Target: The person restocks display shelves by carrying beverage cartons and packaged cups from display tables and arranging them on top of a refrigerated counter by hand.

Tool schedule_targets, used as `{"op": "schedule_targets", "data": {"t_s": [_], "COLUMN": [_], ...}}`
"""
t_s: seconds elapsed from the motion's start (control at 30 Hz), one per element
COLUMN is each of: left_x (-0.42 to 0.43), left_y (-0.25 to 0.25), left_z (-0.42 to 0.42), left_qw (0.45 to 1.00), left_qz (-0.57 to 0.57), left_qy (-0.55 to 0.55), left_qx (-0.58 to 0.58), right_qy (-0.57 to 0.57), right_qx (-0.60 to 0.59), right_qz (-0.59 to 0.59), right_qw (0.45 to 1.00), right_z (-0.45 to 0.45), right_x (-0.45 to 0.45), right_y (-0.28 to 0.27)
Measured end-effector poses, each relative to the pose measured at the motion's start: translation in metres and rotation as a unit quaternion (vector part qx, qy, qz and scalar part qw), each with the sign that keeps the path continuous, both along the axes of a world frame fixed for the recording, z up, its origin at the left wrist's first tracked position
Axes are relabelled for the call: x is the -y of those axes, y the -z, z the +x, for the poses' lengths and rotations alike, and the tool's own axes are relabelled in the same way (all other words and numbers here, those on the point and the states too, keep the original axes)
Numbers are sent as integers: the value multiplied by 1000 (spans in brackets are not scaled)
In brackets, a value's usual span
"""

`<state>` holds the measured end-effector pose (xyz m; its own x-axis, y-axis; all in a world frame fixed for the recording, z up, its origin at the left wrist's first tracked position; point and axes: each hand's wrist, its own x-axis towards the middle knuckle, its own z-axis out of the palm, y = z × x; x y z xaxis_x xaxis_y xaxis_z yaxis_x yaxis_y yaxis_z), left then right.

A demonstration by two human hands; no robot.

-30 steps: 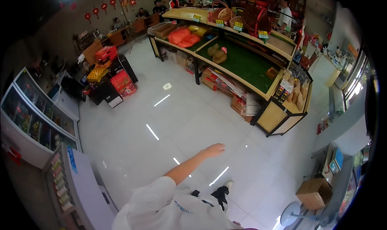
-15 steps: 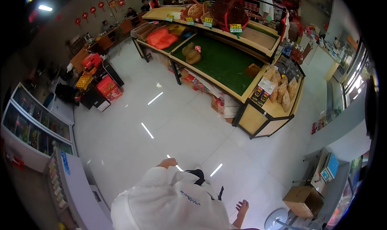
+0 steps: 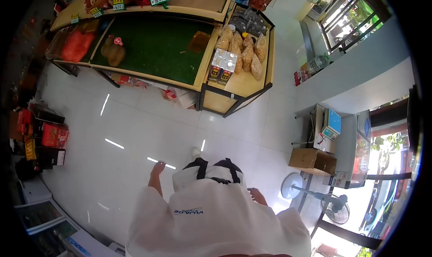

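Observation:
My left hand (image 3: 158, 167) hangs over the white tiled floor, away from my body. Its fingers are loosely bent and nothing shows in them. My right hand (image 3: 257, 196) is low beside my hip, partly covered by my white shirt (image 3: 216, 216); its visible fingers look apart and hold nothing. Neither hand touches any goods. Ahead stands a display stand (image 3: 153, 45) with green matting, with bagged snacks (image 3: 247, 54) and a pack of boxed drinks (image 3: 223, 64) at its right end.
To the right are an open cardboard box (image 3: 311, 161), a blue-topped scale (image 3: 332, 122) and a standing fan (image 3: 336, 208). Red cartons (image 3: 55, 134) are stacked at the left. A glass-topped freezer (image 3: 47, 225) is at the lower left. A red bag (image 3: 77, 45) lies on the stand.
My view has turned right and tilted down. The stand has shifted left and up in view, and the fan shows fully. My left hand is extended farther out; my right hand is closer to my body.

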<state>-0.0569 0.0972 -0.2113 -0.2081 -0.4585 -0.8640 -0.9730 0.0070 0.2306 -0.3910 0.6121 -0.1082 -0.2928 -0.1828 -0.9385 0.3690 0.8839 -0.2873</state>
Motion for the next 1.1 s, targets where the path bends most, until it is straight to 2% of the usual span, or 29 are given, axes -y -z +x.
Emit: {"op": "schedule_targets", "data": {"t_s": [0.03, 0.07, 0.1, 0.13, 0.17, 0.2, 0.27, 0.37, 0.43, 0.5, 0.53, 0.6, 0.63, 0.67, 0.7, 0.73, 0.77, 0.83, 0.87, 0.93, 0.97, 1.03, 1.1], "left_x": [18, 31, 32, 39, 47, 53, 58, 71, 85, 96, 98, 112, 121, 123, 123, 123, 121, 115, 113, 110, 109, 104, 99], "left_y": [41, -6, -46, -53, -77, -91, -107, -135, -137, -135, -135, -134, -134, -132, -133, -129, -127, -131, -131, -132, -139, -152, -155], "left_z": [-16, -71, -111, -149, -189, -224, -283, -373, -427, -484, -508, -556, -574, -589, -601, -610, -617, -619, -618, -615, -615, -616, -615], "left_qw": [944, 954, 941, 953, 949, 941, 921, 904, 877, 869, 875, 860, 864, 869, 868, 854, 854, 860, 861, 850, 849, 905, 911], "left_qz": [-166, -134, -198, -151, -115, -104, -74, -18, 6, 26, 25, -35, -35, -104, -171, -204, -201, -172, -174, -168, -172, -130, -132], "left_qy": [230, 233, 152, 14, -15, -11, -9, -28, -48, -128, -139, -195, -199, -167, -134, -149, -178, -206, -212, -185, -191, -81, -69], "left_qx": [-171, -132, -227, -263, -293, -323, -382, -427, -478, -478, -463, -471, -461, -454, -446, -455, -447, -433, -428, -463, -461, -398, -384], "right_qy": [84, 85, 80, 55, 54, 61, 72, 123, 153, 221, 216, 332, 333, 230, 234, 238, 261, 306, 302, 322, 315, 308, 312], "right_qx": [34, 43, 45, 13, -17, -35, -78, -45, -37, 19, 35, 141, 150, 96, 118, 140, 175, 218, 223, 308, 311, 270, 256], "right_qz": [80, 65, 57, 18, -23, -88, -158, -263, -272, -249, -239, -215, -207, -286, -303, -319, -368, -370, -365, -307, -304, -272, -245], "right_qw": [993, 993, 994, 998, 998, 994, 982, 956, 949, 943, 946, 907, 907, 925, 916, 907, 875, 850, 852, 841, 843, 871, 882], "right_z": [-21, -46, -74, -101, -128, -158, -206, -282, -323, -361, -374, -401, -407, -410, -412, -415, -413, -413, -416, -426, -430, -442, -444], "right_x": [26, 40, 65, 98, 134, 166, 258, 377, 453, 516, 539, 582, 593, 596, 599, 603, 606, 605, 603, 597, 594, 588, 580], "right_y": [9, 25, 30, 18, 8, 10, -30, -37, -45, -53, -54, -48, -36, -26, -18, -12, -8, -4, -2, -3, -7, -17, -13]}}
